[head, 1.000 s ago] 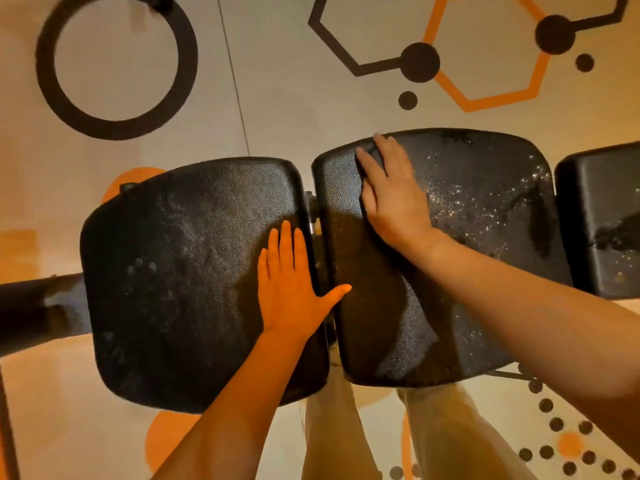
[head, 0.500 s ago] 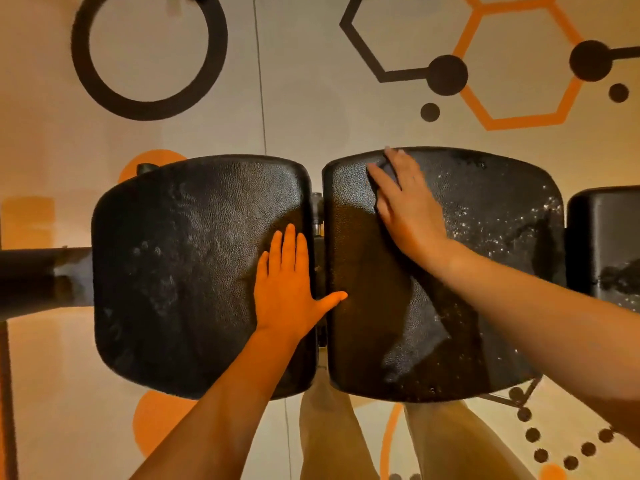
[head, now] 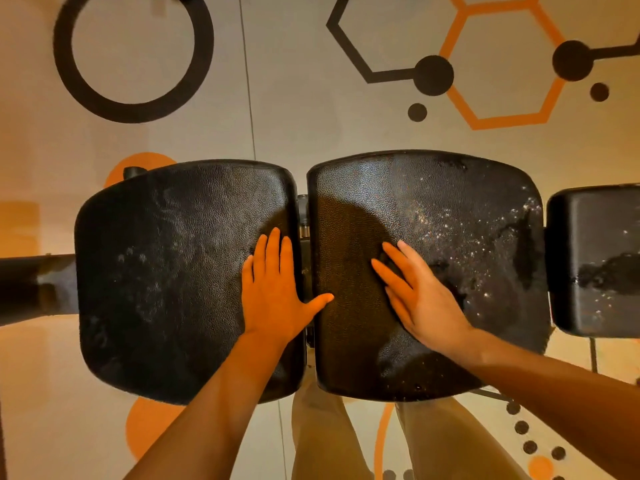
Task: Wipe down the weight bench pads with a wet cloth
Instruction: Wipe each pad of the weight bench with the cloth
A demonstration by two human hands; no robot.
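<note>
Honestly, I'm maybe halfway: left hand point(head: 273, 292) flat on the left pad point(head: 166, 271), right hand point(head: 420, 299) flat on the middle pad point(head: 450, 209), both released. Specks remain there; no cloth visible.

Left hand point(head: 273, 292) bare, no ring, no watch, no glove. Right hand point(head: 420, 299) also bare, nothing worn on fingers point(head: 388, 271) or wrist. Both forearms uncovered up to frame edge, no sleeve visible. Legs in light beige trousers point(head: 322, 441), plain fabric, no pattern, seen at bottom between forearms. Shoes not visible.
</note>
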